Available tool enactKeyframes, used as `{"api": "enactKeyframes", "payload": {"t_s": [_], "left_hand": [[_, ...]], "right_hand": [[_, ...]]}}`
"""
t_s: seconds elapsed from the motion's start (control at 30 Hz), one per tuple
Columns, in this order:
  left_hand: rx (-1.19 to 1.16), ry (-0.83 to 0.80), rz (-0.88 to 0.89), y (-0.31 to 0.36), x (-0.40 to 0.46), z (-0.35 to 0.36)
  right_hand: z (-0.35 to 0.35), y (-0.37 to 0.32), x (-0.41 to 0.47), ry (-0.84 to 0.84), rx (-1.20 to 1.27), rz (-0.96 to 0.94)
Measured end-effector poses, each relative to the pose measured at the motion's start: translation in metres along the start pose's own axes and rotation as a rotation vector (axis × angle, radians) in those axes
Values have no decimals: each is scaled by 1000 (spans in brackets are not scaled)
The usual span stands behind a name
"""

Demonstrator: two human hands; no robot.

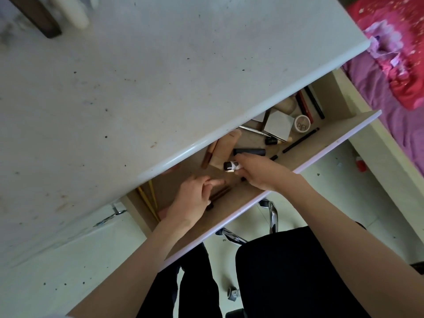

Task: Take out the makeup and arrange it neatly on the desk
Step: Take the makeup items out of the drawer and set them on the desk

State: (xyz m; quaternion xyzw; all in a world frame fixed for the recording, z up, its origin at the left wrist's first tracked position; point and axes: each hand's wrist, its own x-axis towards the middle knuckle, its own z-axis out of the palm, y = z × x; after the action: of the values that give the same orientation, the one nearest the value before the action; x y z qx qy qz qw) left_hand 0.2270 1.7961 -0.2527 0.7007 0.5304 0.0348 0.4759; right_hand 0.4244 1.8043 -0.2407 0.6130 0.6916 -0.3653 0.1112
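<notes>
Here, right hand (259, 172) fingers apparently pinch the small bottle (232, 166).

Drawer (325, 131) rear under desk (160, 88)

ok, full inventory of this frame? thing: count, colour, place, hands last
desk: 1, white, speckled top, upper left
drawer: 1, tan inside, pale front edge, pulled open under the desk
small bottle: 1, dark with white label, in the right hand's grip
black tube: 1, lying in the drawer past the bottle
beige tubes: about 2, mid drawer
white box: 1, right part of drawer
round jar: 1, white lid, beside the box
black pencil: 1, near the drawer front
yellow sticks: about 2, left end of drawer
chair: 1, black seat, below
bedding: pink and red, right
left hand: in drawer, over brown pencils; grip unclear
right hand: holding the small bottle
</notes>
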Motion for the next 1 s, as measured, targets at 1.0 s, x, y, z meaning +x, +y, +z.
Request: {"api": "enactKeyframes", "payload": {"t_s": [1.0], "left_hand": [[-228,618,-35,88,182,-171]], "right_hand": [[-201,-58,174,839,650,160]]}}
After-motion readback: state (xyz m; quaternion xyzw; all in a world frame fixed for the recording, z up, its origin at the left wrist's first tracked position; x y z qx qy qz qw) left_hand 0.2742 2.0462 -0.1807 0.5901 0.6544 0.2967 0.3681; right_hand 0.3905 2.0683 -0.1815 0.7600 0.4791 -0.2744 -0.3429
